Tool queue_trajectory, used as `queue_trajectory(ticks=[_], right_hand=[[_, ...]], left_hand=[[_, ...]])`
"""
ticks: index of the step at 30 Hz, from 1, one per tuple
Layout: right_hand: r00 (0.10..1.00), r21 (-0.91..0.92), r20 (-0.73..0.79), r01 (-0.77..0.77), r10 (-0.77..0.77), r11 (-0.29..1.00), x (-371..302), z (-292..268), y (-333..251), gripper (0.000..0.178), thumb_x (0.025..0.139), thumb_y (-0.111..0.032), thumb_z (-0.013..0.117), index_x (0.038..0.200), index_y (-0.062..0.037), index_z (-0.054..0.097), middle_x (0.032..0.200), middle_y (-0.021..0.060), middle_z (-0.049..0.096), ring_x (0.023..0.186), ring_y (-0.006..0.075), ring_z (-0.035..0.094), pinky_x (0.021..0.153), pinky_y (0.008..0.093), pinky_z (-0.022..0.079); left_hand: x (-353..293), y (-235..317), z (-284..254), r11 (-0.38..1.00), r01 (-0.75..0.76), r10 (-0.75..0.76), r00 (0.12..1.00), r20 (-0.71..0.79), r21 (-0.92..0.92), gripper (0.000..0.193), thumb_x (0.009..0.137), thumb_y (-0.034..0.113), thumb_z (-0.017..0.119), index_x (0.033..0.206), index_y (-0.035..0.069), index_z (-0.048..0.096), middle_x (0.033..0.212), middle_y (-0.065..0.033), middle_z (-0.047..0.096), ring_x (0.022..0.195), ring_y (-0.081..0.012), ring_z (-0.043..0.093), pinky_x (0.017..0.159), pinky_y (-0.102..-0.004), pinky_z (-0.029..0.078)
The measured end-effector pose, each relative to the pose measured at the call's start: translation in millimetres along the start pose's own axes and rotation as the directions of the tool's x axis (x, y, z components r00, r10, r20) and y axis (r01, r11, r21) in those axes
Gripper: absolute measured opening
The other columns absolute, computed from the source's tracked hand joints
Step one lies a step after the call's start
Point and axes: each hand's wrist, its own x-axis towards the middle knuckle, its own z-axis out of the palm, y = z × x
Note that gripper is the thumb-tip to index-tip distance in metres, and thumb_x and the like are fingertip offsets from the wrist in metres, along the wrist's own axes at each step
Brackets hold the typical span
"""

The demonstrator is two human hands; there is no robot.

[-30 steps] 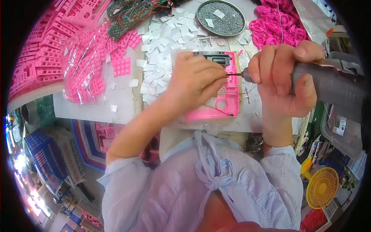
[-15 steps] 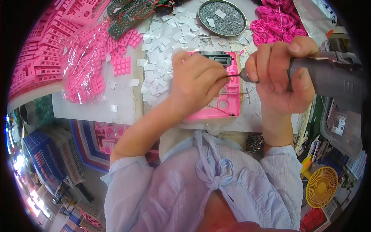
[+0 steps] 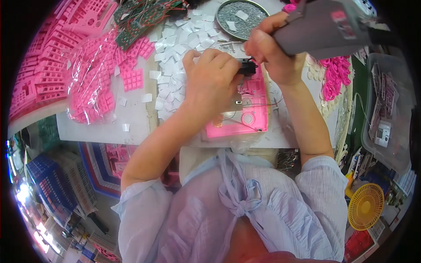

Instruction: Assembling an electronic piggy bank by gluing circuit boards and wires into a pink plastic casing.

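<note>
My right hand [image 3: 276, 55] grips a grey electric screwdriver [image 3: 326, 30], raised over the right side of the work. The driver's bit reaches down toward a black plastic part [image 3: 248, 67] at the far end of a pink plastic casing [image 3: 232, 129]. Over the left part of that black piece, my left hand [image 3: 212, 76] is closed with curled fingers, its fingertips partly hidden. A silvery plate [image 3: 234, 104] and thin wires lie inside the casing, near my left hand.
White paper squares [image 3: 169, 83] lie scattered left of the casing. Behind stands a round tin [image 3: 219, 19] of small screws. Green circuit boards [image 3: 136, 28], bagged pink keypads [image 3: 92, 83] and stacked pink casings [image 3: 44, 74] fill the left. Pink rings [image 3: 334, 79] lie at right.
My right hand and the screwdriver have moved up and left, and the tool has tilted. My left hand has shifted from the bit to the black part. The view has moved slightly.
</note>
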Motion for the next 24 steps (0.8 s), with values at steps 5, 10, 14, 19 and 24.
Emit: queue_trajectory(ticks=[5, 10, 14, 19, 24], right_hand=[[0.985, -0.049, 0.146, -0.085, 0.091, 0.995, 11, -15, 0, 0.012, 0.091, -0.007, 0.066, 0.092, -0.0010, 0.056, 0.073, 0.0075, 0.061, 0.054, 0.0120, 0.055, 0.053, 0.0286, 0.048], [0.833, -0.086, -0.043, -0.554, 0.552, 0.828, 48, -37, -32, 0.035, 0.093, -0.016, 0.069, 0.122, 0.0002, 0.058, 0.092, 0.0115, 0.068, 0.076, 0.0200, 0.067, 0.069, 0.0352, 0.055], [0.930, -0.925, -0.232, -0.302, 0.286, 0.230, 14, -139, -22, 0.042, 0.088, -0.037, 0.074, 0.114, -0.0046, 0.066, 0.087, 0.0133, 0.072, 0.069, 0.0231, 0.067, 0.064, 0.0378, 0.052], [0.927, -0.983, -0.181, -0.177, 0.330, -0.040, -1, -162, -11, 0.040, 0.078, -0.033, 0.075, 0.105, -0.0039, 0.069, 0.084, 0.0122, 0.072, 0.079, 0.0281, 0.071, 0.071, 0.0402, 0.055], [0.875, -0.476, -0.158, -0.473, 0.457, 0.742, -48, -108, -40, 0.025, 0.087, -0.005, 0.072, 0.111, -0.0064, 0.066, 0.083, 0.0016, 0.068, 0.068, 0.0072, 0.062, 0.058, 0.0235, 0.051]], left_hand=[[19, -14, 0, 0.964, 0.076, -0.010, 0.967, 0.253, -0.256, 0.033, 0.080, 0.021, 0.076, 0.108, 0.008, 0.064, 0.107, -0.0098, 0.068, 0.103, -0.0324, 0.061, 0.091, -0.0457, 0.041], [-5, -19, -58, 0.979, 0.062, -0.029, 0.985, 0.169, -0.192, 0.037, 0.081, 0.006, 0.073, 0.115, 0.001, 0.061, 0.122, -0.0188, 0.065, 0.114, -0.0353, 0.062, 0.098, -0.0423, 0.049], [-54, -33, -169, 0.989, 0.109, -0.089, 0.979, 0.185, -0.102, 0.040, 0.078, -0.003, 0.069, 0.116, -0.001, 0.058, 0.127, -0.0226, 0.060, 0.119, -0.0326, 0.060, 0.102, -0.0389, 0.045], [-140, -13, -279, 0.796, 0.431, -0.605, 0.601, 0.523, 0.426, 0.046, 0.076, -0.001, 0.070, 0.120, -0.001, 0.058, 0.119, -0.0180, 0.061, 0.104, -0.0299, 0.061, 0.094, -0.0380, 0.047], [-140, -1, -225, 0.794, 0.595, -0.578, 0.678, 0.454, 0.123, 0.040, 0.079, 0.000, 0.070, 0.118, -0.002, 0.062, 0.102, -0.0126, 0.066, 0.093, -0.0214, 0.064, 0.082, -0.0320, 0.050]])
